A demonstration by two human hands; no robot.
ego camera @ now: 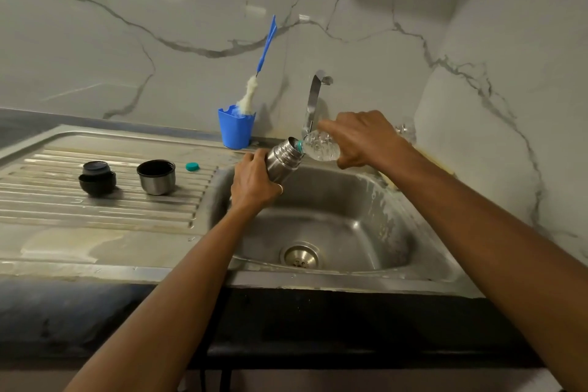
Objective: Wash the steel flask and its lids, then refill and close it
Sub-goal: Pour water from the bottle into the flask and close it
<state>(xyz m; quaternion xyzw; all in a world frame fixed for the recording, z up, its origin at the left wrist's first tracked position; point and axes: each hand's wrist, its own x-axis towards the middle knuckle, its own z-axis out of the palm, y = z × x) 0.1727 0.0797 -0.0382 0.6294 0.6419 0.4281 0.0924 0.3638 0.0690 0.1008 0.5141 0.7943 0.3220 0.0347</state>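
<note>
The person's left hand (pixel 254 183) is wrapped around the lower body of the steel flask (pixel 284 157), fingers curled firmly round it, with a thin ring (pixel 280 187) showing on one finger. The flask is held in the air over the back left part of the sink (pixel 366 200), tilted so that its open mouth points up and to the right. Its visible side is plain brushed steel with ridges near the neck.

The right hand (pixel 366 140) grips a clear plastic bottle (pixel 321 146) from above, thumb below and forefinger stretched along the top. The bottle lies almost on its side, and its teal-ringed neck (pixel 299 146) meets the flask's mouth. The part of the bottle that shows is bare, dimpled plastic; the hand hides the rest.

On the ribbed draining board (pixel 95 210) to the left stand three loose parts, well apart from the flask: a black stopper (pixel 97 181), a steel cup lid (pixel 156 177) sitting open side up with a black lining, and a small teal bottle cap (pixel 192 166) nearest the sink.

Behind them, against the marble-patterned wall (pixel 159 9), a blue plastic cup (pixel 236 130) holds a bottle brush (pixel 265 48) with a blue handle and pale bristles, leaning to the right. A curved steel tap (pixel 315 95) rises just behind the bottle. The drain (pixel 300 254) sits at the bottom of the basin.
</note>
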